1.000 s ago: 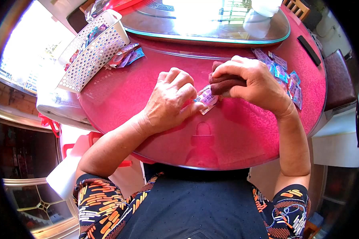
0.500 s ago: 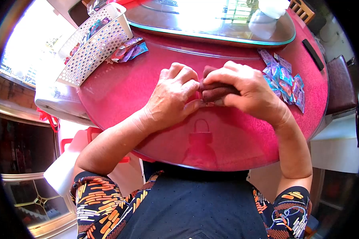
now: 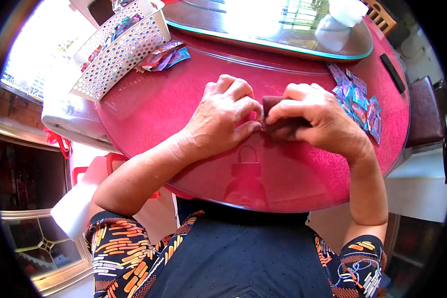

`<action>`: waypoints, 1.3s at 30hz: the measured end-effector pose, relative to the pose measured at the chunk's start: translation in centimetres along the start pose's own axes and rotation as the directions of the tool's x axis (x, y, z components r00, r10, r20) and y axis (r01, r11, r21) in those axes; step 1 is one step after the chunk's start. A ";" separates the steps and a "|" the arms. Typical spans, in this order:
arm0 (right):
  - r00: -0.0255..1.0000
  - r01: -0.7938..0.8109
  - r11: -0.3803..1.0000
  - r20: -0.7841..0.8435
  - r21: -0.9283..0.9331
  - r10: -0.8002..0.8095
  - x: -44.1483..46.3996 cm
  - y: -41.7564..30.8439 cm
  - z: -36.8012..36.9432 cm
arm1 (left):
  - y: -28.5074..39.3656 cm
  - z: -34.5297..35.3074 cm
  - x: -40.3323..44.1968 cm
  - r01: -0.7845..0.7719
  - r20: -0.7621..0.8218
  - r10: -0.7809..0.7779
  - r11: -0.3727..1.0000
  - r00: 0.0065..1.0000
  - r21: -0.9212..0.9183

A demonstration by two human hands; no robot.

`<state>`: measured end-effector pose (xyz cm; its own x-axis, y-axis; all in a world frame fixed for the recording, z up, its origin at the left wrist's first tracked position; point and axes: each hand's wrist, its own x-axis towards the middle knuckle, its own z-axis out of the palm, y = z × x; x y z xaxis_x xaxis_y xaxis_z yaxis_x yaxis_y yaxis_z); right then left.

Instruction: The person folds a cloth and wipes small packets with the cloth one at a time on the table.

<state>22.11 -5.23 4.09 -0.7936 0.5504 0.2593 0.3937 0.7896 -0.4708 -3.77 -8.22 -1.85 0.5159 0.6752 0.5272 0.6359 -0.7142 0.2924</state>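
Observation:
Just above the middle of the red table, my left hand (image 3: 226, 113) is closed, thumb and forefinger pinching the edge of a small clear-and-printed packet that the fingers mostly hide. My right hand (image 3: 323, 116) is closed around a folded dark brown cloth (image 3: 273, 103), its fingertips close to those of my left hand. To the right of my right hand lies a pile of blue and purple packets (image 3: 358, 99). A smaller group of red, purple and blue packets (image 3: 164, 57) rests beside the white basket (image 3: 126, 54).
The perforated basket at the upper left holds more colourful packets. A glass turntable (image 3: 268, 37) covers the back of the red table (image 3: 208, 176), with a white object (image 3: 347, 11) on it. A black bar (image 3: 392, 73) lies near the right edge.
The packet's printed face, visible a second ago, is now mostly hidden. The brown cloth closed in on my left fingertips, and my right fingers have shifted on it. The view has moved slightly.

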 end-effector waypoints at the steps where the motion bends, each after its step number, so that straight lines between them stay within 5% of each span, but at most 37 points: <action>1: 0.999 -0.016 1.000 0.049 -0.009 0.017 -0.2 -0.1 -1.0 | 0.0 0.0 0.0 0.001 -0.010 -0.001 1.000 1.000 -0.013; 5: 0.987 -0.091 0.995 0.125 -0.039 0.096 -0.7 0.4 -2.7 | 0.4 -0.4 0.1 0.042 0.042 -0.041 0.999 0.998 -0.022; 7: 0.996 0.018 0.998 -0.091 0.062 -0.013 0.1 1.2 -0.6 | 0.4 -0.4 0.1 0.035 0.036 -0.035 0.999 0.999 -0.014; 9: 0.994 0.056 0.998 -0.090 -0.010 -0.057 0.5 0.7 0.7 | 0.3 -0.5 0.0 0.039 0.040 -0.038 0.999 0.998 -0.008; 18: 0.966 -0.234 0.963 0.076 -0.133 0.245 -1.1 0.6 -3.3 | 0.3 -0.3 0.1 0.014 0.038 -0.015 1.000 0.999 0.013; 25: 0.932 -0.363 0.881 0.130 0.303 0.339 -1.8 2.9 -4.3 | 0.1 -0.3 -0.1 -0.056 -0.030 0.055 0.998 0.998 -0.041; 39: 0.908 -0.411 0.908 0.121 0.078 0.400 -2.1 2.4 -4.4 | 0.6 -0.5 0.0 -0.148 0.061 0.148 0.989 0.987 0.000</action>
<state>26.76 -3.34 6.12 -0.6192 0.7833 -0.0546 0.6473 0.4699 -0.6002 -3.63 -8.76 -1.25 0.6385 0.5723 0.5146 0.5525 -0.8063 0.2113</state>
